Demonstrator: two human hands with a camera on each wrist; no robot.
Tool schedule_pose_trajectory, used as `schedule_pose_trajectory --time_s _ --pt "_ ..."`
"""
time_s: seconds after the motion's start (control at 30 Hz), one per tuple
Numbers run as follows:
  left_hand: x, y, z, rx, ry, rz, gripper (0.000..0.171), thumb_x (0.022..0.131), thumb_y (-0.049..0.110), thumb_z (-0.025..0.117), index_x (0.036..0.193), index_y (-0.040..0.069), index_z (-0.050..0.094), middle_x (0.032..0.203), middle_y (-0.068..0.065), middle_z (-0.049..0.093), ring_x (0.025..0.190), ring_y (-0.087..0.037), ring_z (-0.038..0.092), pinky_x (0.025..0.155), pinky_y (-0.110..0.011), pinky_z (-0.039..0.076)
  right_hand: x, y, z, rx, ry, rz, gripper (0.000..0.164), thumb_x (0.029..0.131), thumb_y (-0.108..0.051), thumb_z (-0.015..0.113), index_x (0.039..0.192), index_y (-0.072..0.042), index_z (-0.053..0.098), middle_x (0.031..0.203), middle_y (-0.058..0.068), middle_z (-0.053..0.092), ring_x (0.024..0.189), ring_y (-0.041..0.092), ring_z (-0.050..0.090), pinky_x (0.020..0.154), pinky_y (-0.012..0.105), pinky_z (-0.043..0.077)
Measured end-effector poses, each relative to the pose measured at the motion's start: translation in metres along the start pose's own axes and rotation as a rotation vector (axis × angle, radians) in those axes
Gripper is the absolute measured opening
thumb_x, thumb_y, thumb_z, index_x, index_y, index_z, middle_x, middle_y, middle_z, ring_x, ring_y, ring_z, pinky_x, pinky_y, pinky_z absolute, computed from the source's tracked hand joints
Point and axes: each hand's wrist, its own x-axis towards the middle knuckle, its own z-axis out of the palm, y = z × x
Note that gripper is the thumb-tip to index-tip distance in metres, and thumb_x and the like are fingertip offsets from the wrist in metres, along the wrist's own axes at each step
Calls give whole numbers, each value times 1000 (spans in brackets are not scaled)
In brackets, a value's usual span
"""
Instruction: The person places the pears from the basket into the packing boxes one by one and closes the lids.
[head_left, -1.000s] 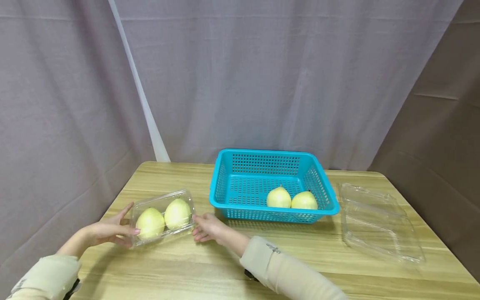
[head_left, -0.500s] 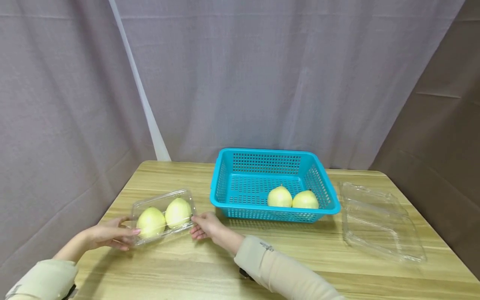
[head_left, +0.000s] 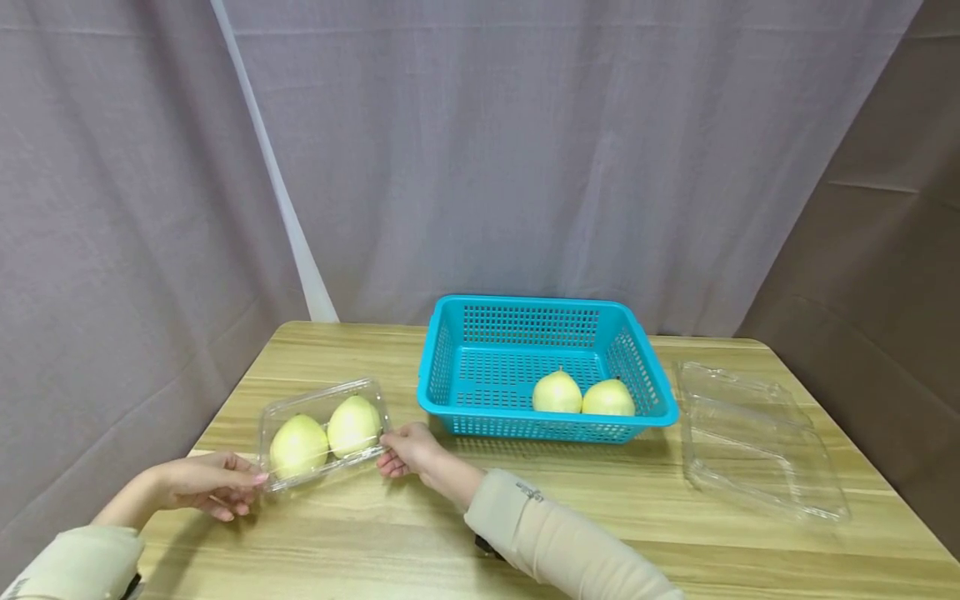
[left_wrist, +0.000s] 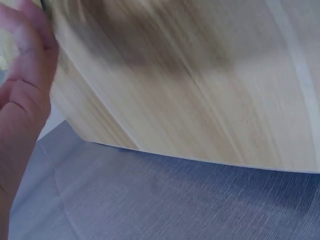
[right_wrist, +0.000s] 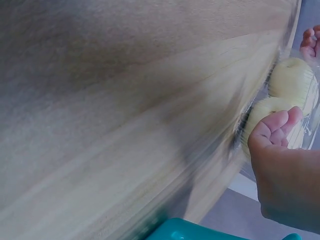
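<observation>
A clear plastic clamshell box (head_left: 341,398) lies at a slant on the left of the table, with two pale yellow pears (head_left: 298,446) side by side inside it. My left hand (head_left: 206,483) pinches the box's near left corner between thumb and fingers. At the opposite end, my right hand (head_left: 415,450) pinches the right edge, its other fingers curled under. The right wrist view shows this hand (right_wrist: 285,165) in front of the pears (right_wrist: 292,80). Only part of my left hand (left_wrist: 27,75) appears in the left wrist view; its fingertips are cut off there.
A turquoise basket (head_left: 551,425) with two more pears (head_left: 557,392) stands at the back middle of the wooden table (head_left: 360,550). Another clear plastic clamshell (head_left: 757,458) lies unfolded at the right. Grey curtains (head_left: 525,167) hang behind the table.
My left hand has drawn back slightly left and its fingers have closed in at the box's corner. My right hand has tightened on the right edge. The box has barely moved.
</observation>
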Motion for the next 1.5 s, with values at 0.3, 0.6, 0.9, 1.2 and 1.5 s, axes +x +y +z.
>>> schedule_pose_trajectory --time_s 0.3,0.6,0.9,1.2,1.5 --pt "5 -5 -2 -121 -127 78 23 93 11 39 86 15 60 77 10 62 72 0 57 64 -15 49 1 1 0 -9 1 -5 22 86 -8 51 96 10 57 69 15 64 46 6 52 52 20 50" --pt "9 -8 -3 -105 -128 139 19 93 9 38 88 10 56 79 8 59 71 0 56 66 -14 49 2 -1 2 -17 40 -1 17 84 -3 51 93 9 59 56 1 54 45 5 49 48 16 46" --pt "11 -10 -7 -136 -216 151 26 93 4 35 89 9 61 80 7 63 74 0 59 70 -15 50 3 1 1 27 26 9 16 83 -3 53 91 10 59 54 1 56 45 5 51 48 17 48" --pt "9 -6 -4 -116 -174 129 23 93 8 38 87 11 60 79 7 62 72 0 59 68 -15 50 4 3 -3 37 -27 -8 19 84 -5 53 95 10 58 62 9 63 46 6 53 52 19 50" --pt "7 -3 -5 -95 -140 87 20 93 9 38 85 10 56 76 7 60 70 -1 58 67 -18 51 3 3 -5 -3 -39 -20 21 85 -9 53 96 8 58 66 9 63 48 6 54 54 21 51"
